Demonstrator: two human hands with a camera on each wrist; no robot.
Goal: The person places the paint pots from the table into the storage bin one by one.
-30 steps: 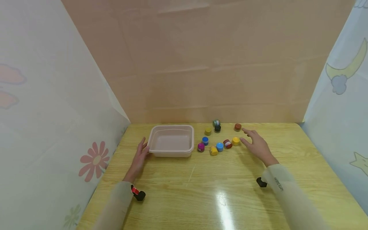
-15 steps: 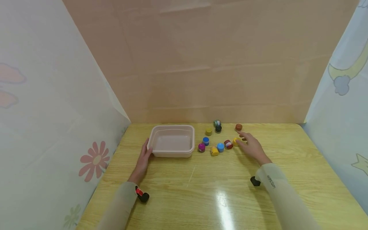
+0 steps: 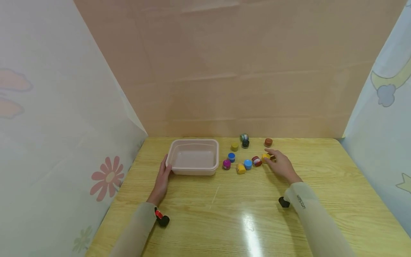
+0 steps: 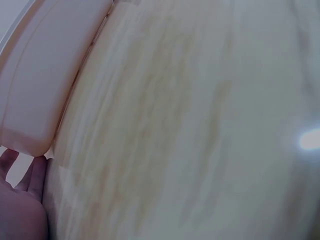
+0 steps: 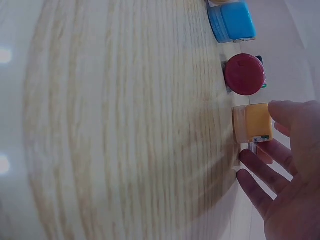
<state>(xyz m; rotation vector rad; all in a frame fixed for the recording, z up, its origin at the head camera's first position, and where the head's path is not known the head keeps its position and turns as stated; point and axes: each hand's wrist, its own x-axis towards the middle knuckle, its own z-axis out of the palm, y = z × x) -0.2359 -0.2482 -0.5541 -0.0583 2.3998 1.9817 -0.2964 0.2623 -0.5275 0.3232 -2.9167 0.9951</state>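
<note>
A pale pink plastic tub (image 3: 192,172) sits at the left of the table. My left hand (image 3: 162,178) holds its near-left corner, thumb at the front and fingers along the left side. In the left wrist view, the fingertips (image 4: 37,172) meet the tub's outer wall (image 4: 45,75). My right hand (image 3: 280,166) has its thumb and fingers about a yellow-orange paint jar (image 3: 265,158). In the right wrist view, the thumb is at the jar's lid (image 5: 259,122) and the forefinger against the other side. A dark red jar (image 3: 257,161) lies beside it.
Several more small paint jars are scattered right of the tub: light blue (image 3: 248,164), orange-yellow (image 3: 240,169), magenta (image 3: 226,164), blue (image 3: 231,157), olive (image 3: 234,146), black (image 3: 245,144), green (image 3: 244,137) and brown-red (image 3: 268,142). A brown paper wall (image 3: 244,89) rises behind the table.
My right hand has moved left onto the yellow-orange jar, and its thumb and fingers have closed about it. My left hand has settled more firmly round the tub's corner.
</note>
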